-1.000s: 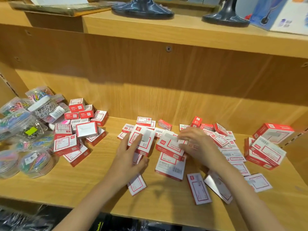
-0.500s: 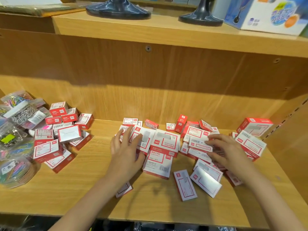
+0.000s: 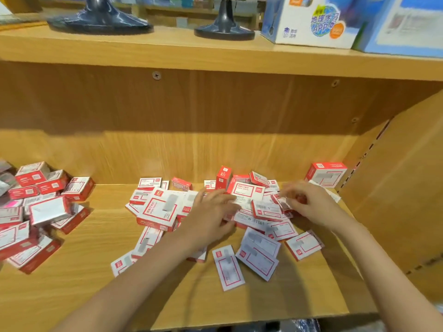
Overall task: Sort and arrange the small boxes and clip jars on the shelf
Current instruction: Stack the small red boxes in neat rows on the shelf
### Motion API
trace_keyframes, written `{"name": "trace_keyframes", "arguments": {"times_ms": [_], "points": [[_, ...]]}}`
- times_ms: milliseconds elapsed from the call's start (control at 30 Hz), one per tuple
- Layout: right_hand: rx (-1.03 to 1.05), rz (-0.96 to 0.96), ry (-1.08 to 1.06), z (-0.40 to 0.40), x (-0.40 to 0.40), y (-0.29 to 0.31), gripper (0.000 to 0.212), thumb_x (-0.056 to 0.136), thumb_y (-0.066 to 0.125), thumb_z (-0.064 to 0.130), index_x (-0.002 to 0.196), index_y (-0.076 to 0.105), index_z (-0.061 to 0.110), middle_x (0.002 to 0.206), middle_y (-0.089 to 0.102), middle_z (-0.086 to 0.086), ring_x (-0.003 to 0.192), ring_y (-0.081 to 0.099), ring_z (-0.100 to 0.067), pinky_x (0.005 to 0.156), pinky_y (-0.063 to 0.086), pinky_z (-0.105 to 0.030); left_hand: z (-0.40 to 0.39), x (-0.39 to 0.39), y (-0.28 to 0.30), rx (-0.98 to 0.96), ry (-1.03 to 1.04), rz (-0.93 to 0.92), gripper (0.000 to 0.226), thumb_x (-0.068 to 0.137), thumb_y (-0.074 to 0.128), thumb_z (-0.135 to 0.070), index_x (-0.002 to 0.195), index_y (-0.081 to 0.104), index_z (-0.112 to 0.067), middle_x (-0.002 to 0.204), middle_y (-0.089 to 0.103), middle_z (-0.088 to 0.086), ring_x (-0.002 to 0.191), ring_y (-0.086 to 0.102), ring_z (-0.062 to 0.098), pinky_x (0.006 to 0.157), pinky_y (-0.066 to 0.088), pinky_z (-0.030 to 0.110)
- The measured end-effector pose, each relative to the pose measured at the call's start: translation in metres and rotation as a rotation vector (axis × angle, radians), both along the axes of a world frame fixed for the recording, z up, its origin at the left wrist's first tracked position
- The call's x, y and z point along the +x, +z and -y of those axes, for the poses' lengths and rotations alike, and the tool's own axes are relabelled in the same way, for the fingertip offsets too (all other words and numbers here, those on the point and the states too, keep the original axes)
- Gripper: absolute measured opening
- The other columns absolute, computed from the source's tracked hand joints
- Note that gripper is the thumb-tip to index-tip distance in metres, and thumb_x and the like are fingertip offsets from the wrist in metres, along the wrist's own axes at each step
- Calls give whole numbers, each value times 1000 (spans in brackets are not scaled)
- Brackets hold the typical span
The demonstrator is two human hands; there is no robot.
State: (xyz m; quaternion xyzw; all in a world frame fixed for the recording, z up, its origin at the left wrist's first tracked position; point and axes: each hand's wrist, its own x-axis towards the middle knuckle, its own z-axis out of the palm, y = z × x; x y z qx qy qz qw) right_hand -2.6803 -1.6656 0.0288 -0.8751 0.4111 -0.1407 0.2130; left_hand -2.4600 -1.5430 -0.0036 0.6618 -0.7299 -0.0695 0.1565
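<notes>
Left hand (image 3: 211, 218) flat on middle heap of small boxes (image 3: 261, 209), fingers spread; right hand (image 3: 309, 204) fingers curled over same heap – grip blurred, cannot tell

Red-and-white small boxes (image 3: 157, 212) lie jumbled at my shelf's (image 3: 72, 295) centre, mostly flat, one upright box (image 3: 223, 177) at the far side. Another heap (image 3: 45, 209) sits at the left; a larger box (image 3: 326, 173) rests far right.
</notes>
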Motion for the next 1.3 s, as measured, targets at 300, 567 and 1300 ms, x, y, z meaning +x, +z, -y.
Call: {"name": "trace_keyframes", "arguments": {"times_ms": [300,567,1300], "points": [[116,245,-93,0,2,-7,45,75,75,16,116,57,20,107,59,4,87,54,-6,65,39,-4,29,-7,2,39,-102,200,53,84,60,-39,134,44,-30,133,43,-10,123,30,15,111,6,39],[162,336,-238,25,-31,9,30,74,75,17,100,60,17,107,58,-3,89,54,-16,72,44,-26,37,13,7,-121,-68,11,42,92,38,-48,100,67,-18,93,71,0,91,60,20,93,35,27],[30,-261,133,1,45,-7,62,79,67,41,132,42,24,132,40,-2,121,39,-23,98,39,-40,15,16,-11,-160,142,-69,57,73,31,-61,94,65,-20,113,48,-9,106,32,10,94,32,37]]}}
